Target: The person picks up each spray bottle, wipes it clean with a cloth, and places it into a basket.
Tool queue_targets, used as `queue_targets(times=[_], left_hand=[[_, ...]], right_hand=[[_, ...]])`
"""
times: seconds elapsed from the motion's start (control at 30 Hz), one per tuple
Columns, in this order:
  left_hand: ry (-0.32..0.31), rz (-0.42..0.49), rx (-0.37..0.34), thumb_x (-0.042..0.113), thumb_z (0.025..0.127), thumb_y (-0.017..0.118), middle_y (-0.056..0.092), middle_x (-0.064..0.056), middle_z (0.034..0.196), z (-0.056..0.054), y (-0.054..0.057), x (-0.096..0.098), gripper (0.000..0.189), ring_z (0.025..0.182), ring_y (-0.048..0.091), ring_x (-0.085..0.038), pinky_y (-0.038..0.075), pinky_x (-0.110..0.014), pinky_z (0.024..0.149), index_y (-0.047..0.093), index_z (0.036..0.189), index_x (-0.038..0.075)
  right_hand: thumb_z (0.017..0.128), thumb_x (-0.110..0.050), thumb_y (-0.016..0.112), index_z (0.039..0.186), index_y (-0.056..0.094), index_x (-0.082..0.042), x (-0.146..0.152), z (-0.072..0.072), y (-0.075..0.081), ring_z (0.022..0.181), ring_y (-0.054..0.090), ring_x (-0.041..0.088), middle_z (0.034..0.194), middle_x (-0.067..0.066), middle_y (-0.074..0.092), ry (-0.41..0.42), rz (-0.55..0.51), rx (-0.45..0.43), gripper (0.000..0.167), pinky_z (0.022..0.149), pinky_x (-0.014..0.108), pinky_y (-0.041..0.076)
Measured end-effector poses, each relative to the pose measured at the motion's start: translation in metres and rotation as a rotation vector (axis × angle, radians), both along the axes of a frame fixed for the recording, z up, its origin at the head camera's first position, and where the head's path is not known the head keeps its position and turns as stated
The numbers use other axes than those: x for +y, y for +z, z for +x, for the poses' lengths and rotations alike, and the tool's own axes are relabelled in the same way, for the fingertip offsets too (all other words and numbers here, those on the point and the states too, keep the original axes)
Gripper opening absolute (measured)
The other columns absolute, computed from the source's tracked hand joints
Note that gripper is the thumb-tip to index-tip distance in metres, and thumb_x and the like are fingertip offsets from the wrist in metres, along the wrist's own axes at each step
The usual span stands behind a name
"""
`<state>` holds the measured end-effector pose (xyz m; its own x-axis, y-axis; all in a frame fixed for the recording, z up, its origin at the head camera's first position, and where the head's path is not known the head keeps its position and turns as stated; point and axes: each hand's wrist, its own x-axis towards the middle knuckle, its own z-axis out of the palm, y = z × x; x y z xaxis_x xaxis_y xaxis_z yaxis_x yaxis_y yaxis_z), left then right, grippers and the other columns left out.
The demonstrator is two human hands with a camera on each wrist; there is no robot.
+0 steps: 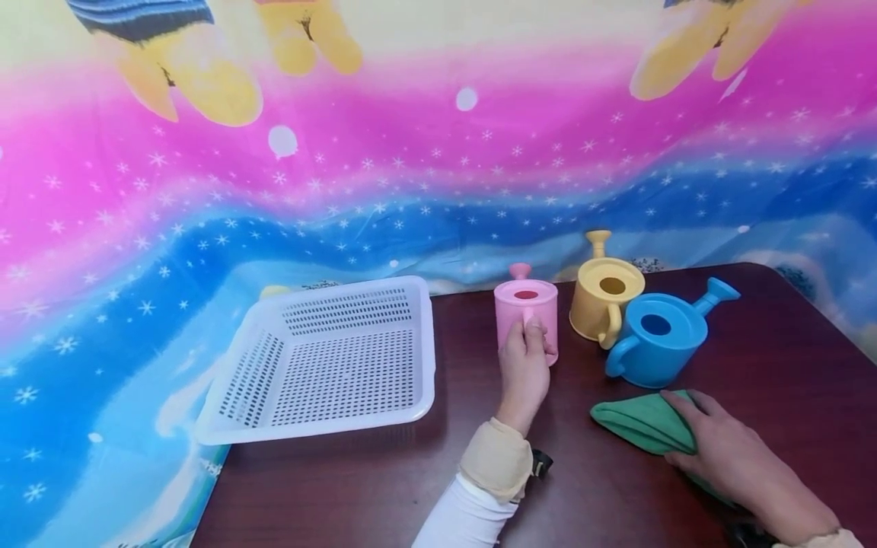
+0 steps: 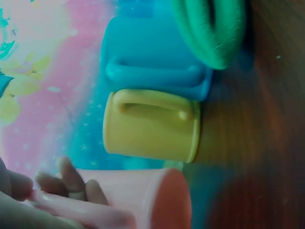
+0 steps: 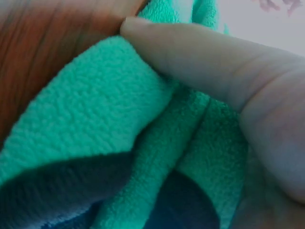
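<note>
My left hand (image 1: 524, 374) grips the handle of a pink toy watering can (image 1: 508, 313). The can's underside shows in the left wrist view, its body (image 2: 136, 188) beside the curled fingers. In my right hand (image 1: 743, 460) is a folded green cloth (image 1: 640, 422), low over the table's right side. The right wrist view shows the thumb lying across the cloth's fuzzy folds (image 3: 95, 100). A yellow watering can (image 1: 588, 308) and a blue watering can (image 1: 661, 358) stand close together, right of the pink one and beyond the cloth.
A white perforated plastic basket (image 1: 430, 358) stands on the left of the dark red-brown table (image 1: 384, 487). Behind the table's back edge hangs a pink and blue snowflake-patterned cloth backdrop (image 1: 384, 144). The blue can's spout (image 1: 715, 295) points to the right.
</note>
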<state>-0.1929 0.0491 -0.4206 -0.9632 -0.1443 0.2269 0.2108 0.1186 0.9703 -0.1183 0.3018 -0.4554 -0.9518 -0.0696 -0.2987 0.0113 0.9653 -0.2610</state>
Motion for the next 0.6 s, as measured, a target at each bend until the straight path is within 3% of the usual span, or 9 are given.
queue_targets(times=[0.2,0.4,0.5,0.6], left_hand=[[0.089,0.049,0.025,0.025,0.11,0.049,0.06,-0.01,0.075,-0.001,0.013,-0.012,0.031,0.067,0.05,-0.002,0.046,-0.023,0.065,0.063,0.094,0.003],[0.192,0.105,0.087,0.026,0.108,0.052,0.061,-0.012,0.076,0.0,0.025,-0.019,0.032,0.072,0.056,-0.01,0.047,-0.025,0.068,0.063,0.088,0.002],[0.213,0.152,0.105,0.027,0.106,0.055,0.062,-0.014,0.075,0.001,0.029,-0.024,0.033,0.074,0.061,-0.017,0.048,-0.026,0.067,0.062,0.085,0.002],[0.204,0.204,0.116,0.029,0.106,0.056,0.061,-0.018,0.075,0.003,0.035,-0.03,0.036,0.078,0.063,-0.018,0.05,-0.027,0.069,0.059,0.084,0.001]], right_hand=[[0.081,-0.022,0.09,0.148,0.046,0.005,-0.006,0.004,0.004,0.114,0.054,0.064,0.138,0.045,0.043,0.019,0.016,0.072,0.085,0.082,0.07,0.053],[0.079,-0.005,0.086,0.144,0.052,0.005,-0.006,0.006,0.001,0.108,0.058,0.062,0.133,0.044,0.05,0.037,0.028,0.165,0.074,0.08,0.07,0.053],[0.078,-0.003,0.086,0.142,0.054,0.004,-0.006,0.006,-0.001,0.105,0.06,0.06,0.131,0.042,0.053,0.048,0.028,0.193,0.071,0.08,0.07,0.052],[0.078,-0.004,0.086,0.142,0.055,0.002,-0.005,0.006,-0.002,0.105,0.06,0.059,0.131,0.04,0.054,0.049,0.019,0.167,0.072,0.079,0.07,0.052]])
